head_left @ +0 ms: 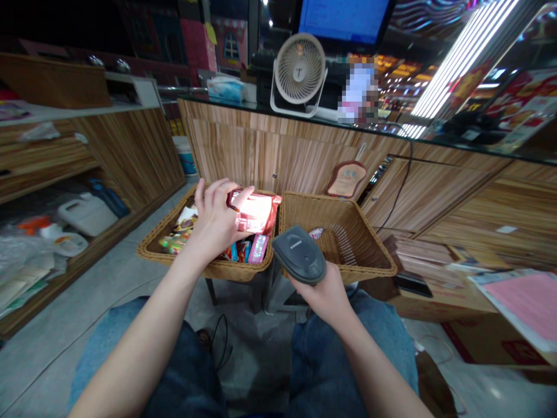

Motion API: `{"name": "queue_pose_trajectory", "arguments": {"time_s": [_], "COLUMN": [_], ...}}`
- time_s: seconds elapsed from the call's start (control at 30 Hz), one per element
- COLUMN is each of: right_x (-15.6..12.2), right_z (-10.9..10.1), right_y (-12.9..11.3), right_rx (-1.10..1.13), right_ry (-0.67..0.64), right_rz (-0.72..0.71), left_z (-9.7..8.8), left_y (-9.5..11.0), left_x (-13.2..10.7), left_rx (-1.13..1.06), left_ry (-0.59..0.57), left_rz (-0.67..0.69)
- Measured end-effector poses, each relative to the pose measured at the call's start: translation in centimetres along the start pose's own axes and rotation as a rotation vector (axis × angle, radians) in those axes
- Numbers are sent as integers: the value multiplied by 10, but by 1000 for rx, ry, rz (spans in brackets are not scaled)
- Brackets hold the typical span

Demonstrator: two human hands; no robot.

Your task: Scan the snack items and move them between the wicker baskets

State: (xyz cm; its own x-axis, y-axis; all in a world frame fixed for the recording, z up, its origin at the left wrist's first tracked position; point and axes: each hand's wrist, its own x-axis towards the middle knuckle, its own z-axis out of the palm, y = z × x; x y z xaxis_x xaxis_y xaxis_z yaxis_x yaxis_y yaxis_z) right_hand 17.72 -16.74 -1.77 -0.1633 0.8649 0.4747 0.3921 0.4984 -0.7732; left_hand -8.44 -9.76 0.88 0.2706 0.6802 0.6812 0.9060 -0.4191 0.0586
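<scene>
My left hand (217,217) is closed on a red snack packet (256,212), held above the left wicker basket (152,249). Bright light from the scanner washes out most of the packet's face. Several packaged snacks lie in that basket, among them a pink box (258,249). My right hand (324,293) grips the handle of a dark grey barcode scanner (299,254), its head tilted toward the packet. Part of the handle is hidden by my fingers. Behind the scanner stands the right wicker basket (378,249), with a small wrapped item (316,233) inside.
A white fan (300,68) and a blue-lit monitor (343,20) stand on the counter ahead. A bread-shaped board (347,179) hangs on the wooden front. To the right, cardboard boxes (461,316) carry a phone (412,284). Open shelves (39,203) line the left; cables cross the floor.
</scene>
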Motion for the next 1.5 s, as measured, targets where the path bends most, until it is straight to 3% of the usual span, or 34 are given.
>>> {"name": "queue_pose_trajectory", "arguments": {"time_s": [0.2,0.33,0.53,0.7,0.9,1.1,1.2,1.27,1.4,1.5], "right_x": [-4,-6,-7,-10,-8,-5,-4,-4,-2,-2], "right_z": [-7,-12,-17,-20,-17,-8,-4,-1,3,3], "right_y": [4,7,8,11,9,3,2,2,4,6], "right_rx": [-38,-31,-41,-20,-27,-28,-15,-3,6,2], "right_ry": [16,77,104,111,97,76,64,52,72,73], "right_rz": [48,75,91,102,85,38,45,47,20,15], "left_z": [4,19,57,66,46,28,29,34,39,29], "left_y": [5,29,76,86,63,-3,-35,-49,-56,-53], "left_x": [4,10,16,16,16,16,19,22,24,18], "left_rx": [-21,-91,-202,-248,-166,-16,27,29,11,34], "left_ry": [-3,-40,-147,-199,-116,-7,-61,-157,-339,-317], "left_rz": [45,118,262,265,149,-213,-375,-396,-346,-362]}}
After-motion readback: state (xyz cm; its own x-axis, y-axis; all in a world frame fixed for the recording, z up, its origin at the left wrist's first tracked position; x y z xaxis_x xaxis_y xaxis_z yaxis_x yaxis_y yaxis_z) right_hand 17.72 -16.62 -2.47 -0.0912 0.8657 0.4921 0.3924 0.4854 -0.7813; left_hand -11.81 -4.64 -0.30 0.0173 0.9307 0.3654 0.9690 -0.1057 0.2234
